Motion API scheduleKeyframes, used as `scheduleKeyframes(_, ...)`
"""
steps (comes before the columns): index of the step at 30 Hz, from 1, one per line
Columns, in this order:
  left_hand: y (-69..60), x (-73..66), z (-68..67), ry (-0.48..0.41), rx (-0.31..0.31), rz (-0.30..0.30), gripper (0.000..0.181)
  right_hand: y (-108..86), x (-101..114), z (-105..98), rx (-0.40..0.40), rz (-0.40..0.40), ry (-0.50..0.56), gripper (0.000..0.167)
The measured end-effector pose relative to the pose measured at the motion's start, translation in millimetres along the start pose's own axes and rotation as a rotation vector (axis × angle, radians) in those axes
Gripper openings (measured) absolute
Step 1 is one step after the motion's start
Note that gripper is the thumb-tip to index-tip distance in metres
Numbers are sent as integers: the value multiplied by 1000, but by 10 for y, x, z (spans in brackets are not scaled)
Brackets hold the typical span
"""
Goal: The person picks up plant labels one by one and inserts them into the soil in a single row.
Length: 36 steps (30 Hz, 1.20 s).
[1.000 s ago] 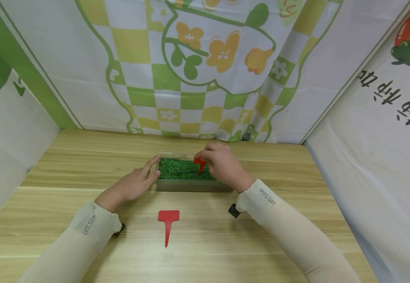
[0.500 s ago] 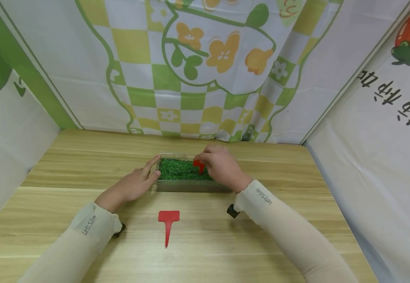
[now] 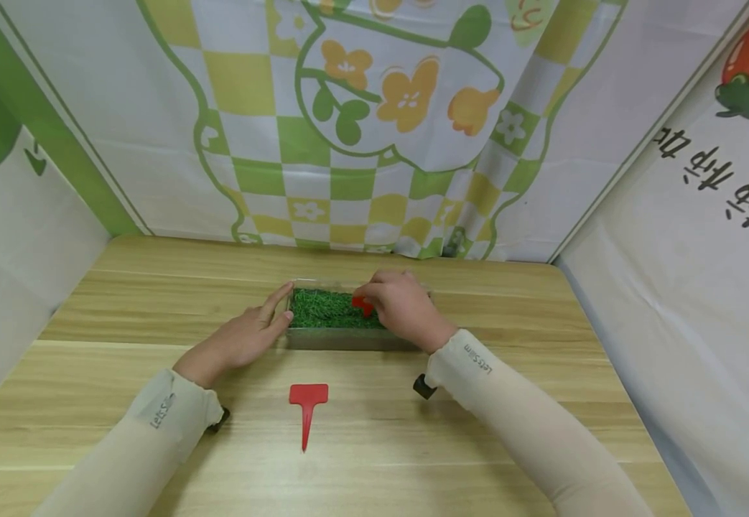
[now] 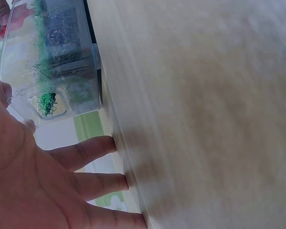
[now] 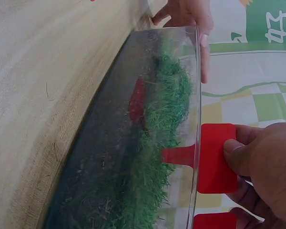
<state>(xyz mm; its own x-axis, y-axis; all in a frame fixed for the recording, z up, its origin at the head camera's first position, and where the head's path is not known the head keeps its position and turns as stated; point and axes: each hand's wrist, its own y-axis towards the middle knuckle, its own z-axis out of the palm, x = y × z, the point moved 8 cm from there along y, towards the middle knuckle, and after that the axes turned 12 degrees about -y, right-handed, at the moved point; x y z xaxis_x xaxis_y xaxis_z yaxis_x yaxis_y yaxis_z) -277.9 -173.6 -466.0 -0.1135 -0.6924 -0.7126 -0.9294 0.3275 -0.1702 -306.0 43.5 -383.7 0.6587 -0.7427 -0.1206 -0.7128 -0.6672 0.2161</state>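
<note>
Noticeably, the red flat plastic T-shaped marker (image 3: pixel 362 305) sits lower over the clear rectangular plastic container (image 3: pixel 342 339) than it did a second ago: less of its stem shows above the green artificial grass (image 3: pixel 324 307) inside, and the right hand (image 3: pixel 408 307) has dipped with it. That suggests the marker is being seated deeper, though its broad head still stands above the container's rim and the stem's tip is hidden in the grass. The right hand's fingers are pinching that head. The left hand (image 3: pixel 245 337) has stayed at the container's left end, thumb and index finger extended against it and gripping nothing, seemingly to steady it.

Counted up, there is one container with one strip of grass, and two hands. Three red markers can be made out: the pinched one; a loose red T-shaped marker (image 3: pixel 307 409) lying on the pale wooden bench (image 3: pixel 477 445), apart from the container on its near side; and another red marker head (image 5: pixel 214 221), partly visible toward the container's right end in the right wrist view, its stem out of sight. A red patch (image 5: pixel 137 98) on the container's wall looks like a reflection, so I leave it uncounted.
</note>
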Motion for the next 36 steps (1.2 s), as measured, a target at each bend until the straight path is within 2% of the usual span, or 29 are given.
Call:
scheduleKeyframes(9, 26, 17, 18, 9, 4, -6, 64, -1, -10, 45, 10, 1, -7, 28)
scheduleKeyframes(14, 35, 24, 23, 10, 5, -7, 64, -14, -22, 0, -5, 4, 21, 24)
scheduleKeyframes(24, 23, 43, 11, 14, 9, -10, 64, -105, -267, -313, -184, 40, 128, 19)
scheduleKeyframes(31, 14, 32, 9, 7, 7, -8, 63, -251, -416, -420, -232, 70, 138, 19)
scheduleKeyframes(36, 23, 16, 20, -3, 9, 1, 64, -383, -387, -438, -270, 49, 121, 16)
